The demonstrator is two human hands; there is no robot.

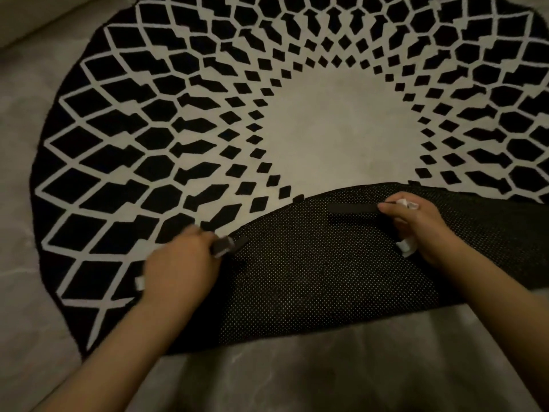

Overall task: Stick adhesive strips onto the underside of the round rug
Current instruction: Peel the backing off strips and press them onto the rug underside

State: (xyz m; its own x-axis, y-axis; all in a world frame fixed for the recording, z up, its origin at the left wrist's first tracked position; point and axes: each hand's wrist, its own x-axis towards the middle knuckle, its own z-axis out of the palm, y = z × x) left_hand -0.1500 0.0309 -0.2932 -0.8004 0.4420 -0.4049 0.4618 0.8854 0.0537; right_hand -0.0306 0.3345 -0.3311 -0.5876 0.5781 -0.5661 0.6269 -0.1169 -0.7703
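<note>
A round black-and-cream patterned rug lies on the floor, its near edge folded back to show the dark dotted underside. One dark adhesive strip lies flat near the fold's upper edge. My right hand touches that strip's right end with its fingertips and holds crumpled white backing paper. My left hand grips several dark strips at the fold's left end, and a white paper tab sticks out behind it.
Grey marbled floor runs along the near side below the fold and to the left of the rug. A pale raised edge crosses the far left corner.
</note>
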